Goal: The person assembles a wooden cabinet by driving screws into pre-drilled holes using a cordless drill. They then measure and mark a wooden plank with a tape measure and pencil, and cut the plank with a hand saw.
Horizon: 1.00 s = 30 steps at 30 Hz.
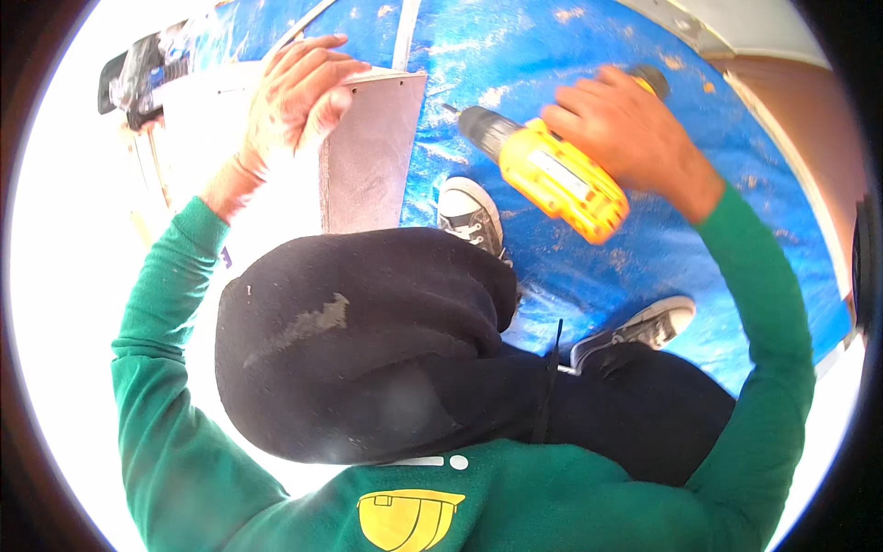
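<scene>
My right hand (625, 129) is wrapped round a yellow and black cordless drill (561, 179). The drill's bit points left, toward a pale board (375, 152), with a gap between them. This board stands with its upper edge away from me, and small dark dots show along that edge. My left hand (299, 101) lies over the board's far left corner, fingers stretched out and thumb apart. Strong glare washes out the white surface below the left hand, so its outline is hard to make out. Whether anything small lies under those fingers is hidden.
A blue tarp (552, 55) with dusty tan specks covers the floor. My sneakers (471, 216) stand on it. A black item in clear plastic (143, 83) lies at the far left. A brown panel (791, 120) with a pale edge is at the right.
</scene>
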Tool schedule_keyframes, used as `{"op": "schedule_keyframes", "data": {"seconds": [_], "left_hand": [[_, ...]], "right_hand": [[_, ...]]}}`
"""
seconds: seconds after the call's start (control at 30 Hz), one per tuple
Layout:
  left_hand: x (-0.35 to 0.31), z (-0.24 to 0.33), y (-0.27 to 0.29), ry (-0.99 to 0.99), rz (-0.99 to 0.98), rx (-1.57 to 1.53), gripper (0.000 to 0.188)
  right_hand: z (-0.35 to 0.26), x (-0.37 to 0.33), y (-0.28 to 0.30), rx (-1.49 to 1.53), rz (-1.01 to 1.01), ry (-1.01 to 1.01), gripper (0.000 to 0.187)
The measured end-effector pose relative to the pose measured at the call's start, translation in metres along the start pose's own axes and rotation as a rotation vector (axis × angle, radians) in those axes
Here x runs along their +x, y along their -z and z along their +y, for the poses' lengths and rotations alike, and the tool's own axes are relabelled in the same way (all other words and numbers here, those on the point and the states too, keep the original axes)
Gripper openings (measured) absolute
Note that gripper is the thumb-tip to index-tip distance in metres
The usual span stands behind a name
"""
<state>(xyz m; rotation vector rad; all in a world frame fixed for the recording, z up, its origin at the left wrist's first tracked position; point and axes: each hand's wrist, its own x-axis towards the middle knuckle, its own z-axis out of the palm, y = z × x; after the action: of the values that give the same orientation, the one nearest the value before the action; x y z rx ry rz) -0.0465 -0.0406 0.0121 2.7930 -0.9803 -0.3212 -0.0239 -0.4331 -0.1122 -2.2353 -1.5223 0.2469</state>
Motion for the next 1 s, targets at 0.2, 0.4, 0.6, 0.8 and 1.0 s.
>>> {"op": "schedule_keyframes", "data": {"seconds": [0.2, 0.4, 0.6, 0.8, 1.0], "left_hand": [[-0.034, 0.001, -0.015, 0.090, 0.035, -0.011, 0.050], [-0.037, -0.010, -0.027, 0.128, -0.025, 0.014, 0.053], [-0.034, -0.016, -0.033, 0.093, -0.043, 0.078, 0.051], [-0.035, -0.019, -0.037, 0.044, 0.008, 0.007, 0.045], [-0.022, -0.017, -0.032, 0.025, 0.006, -0.112, 0.042]], "right_hand": [[0.006, -0.008, 0.034, 0.083, 0.053, -0.061, 0.018], [-0.041, -0.001, 0.128, 0.161, -0.038, -0.295, 0.022], [-0.065, 0.002, 0.166, 0.273, 0.131, -0.601, 0.033], [-0.095, 0.003, 0.199, 0.524, 0.503, -0.698, 0.039], [-0.204, 0.020, 0.230, 0.136, 0.741, -0.664, 0.034]]}}
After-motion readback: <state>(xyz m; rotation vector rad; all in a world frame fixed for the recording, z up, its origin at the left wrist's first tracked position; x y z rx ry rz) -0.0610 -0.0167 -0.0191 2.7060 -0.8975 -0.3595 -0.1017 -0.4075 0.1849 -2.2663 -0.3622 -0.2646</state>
